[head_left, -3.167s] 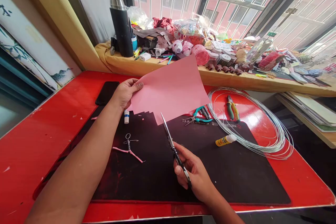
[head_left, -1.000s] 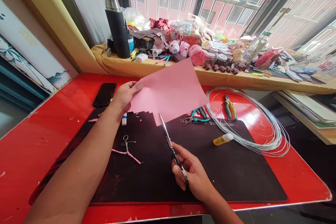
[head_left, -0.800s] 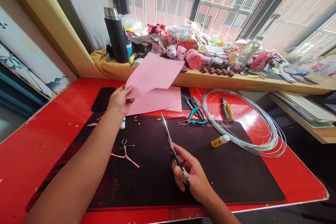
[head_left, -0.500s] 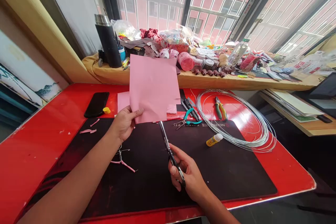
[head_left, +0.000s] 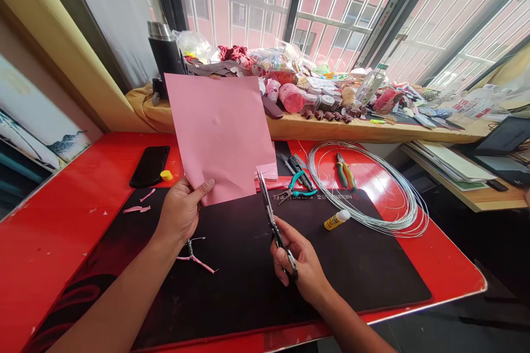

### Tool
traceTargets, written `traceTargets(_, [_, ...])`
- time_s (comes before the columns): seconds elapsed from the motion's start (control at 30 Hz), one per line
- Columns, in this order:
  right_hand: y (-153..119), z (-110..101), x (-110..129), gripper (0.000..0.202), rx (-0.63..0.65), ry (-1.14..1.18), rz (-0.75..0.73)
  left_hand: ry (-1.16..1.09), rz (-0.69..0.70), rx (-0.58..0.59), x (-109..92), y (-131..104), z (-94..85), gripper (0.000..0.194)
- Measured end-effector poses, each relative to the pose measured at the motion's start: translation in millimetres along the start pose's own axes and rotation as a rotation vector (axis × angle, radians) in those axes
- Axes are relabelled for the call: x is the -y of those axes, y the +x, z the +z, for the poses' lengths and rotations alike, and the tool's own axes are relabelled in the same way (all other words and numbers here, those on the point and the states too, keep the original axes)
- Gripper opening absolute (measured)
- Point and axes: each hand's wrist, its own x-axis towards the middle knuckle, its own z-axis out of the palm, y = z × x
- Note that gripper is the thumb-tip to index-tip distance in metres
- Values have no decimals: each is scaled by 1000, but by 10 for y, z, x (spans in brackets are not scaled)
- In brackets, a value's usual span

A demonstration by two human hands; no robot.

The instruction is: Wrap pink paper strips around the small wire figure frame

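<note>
My left hand [head_left: 182,207] pinches the lower left corner of a sheet of pink paper [head_left: 221,132], thumb on the near face, and holds it upright above the desk. My right hand [head_left: 296,256] has its fingers through the handles of a pair of scissors [head_left: 269,215]. The blades point up and away, their tips close to the sheet's lower right corner; whether they touch it I cannot tell. Below my left wrist, a wire piece partly wrapped in pink [head_left: 196,261] lies on the black mat [head_left: 232,298], partly hidden by the hand.
A glue stick [head_left: 337,219], teal-handled pliers [head_left: 296,187], a coil of wire [head_left: 397,176] and yellow-green pliers [head_left: 345,170] lie to the right. A phone [head_left: 149,166], a yellow cap [head_left: 166,175] and pink scraps [head_left: 137,209] lie left. Craft supplies crowd the windowsill [head_left: 323,127].
My left hand has moved left and slightly down with the pink paper, which now tilts and looks larger. My right hand has shifted a little right and up with the scissors.
</note>
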Motion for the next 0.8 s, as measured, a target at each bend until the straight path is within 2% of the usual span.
traceTargets(0.2, [57, 45, 77, 76, 13, -20, -41, 12, -13, -18, 2, -41, 44, 51])
traceTargets(0.8, [134, -7, 92, 75, -64, -16, -37, 22, -95, 62, 28, -162, 107, 52])
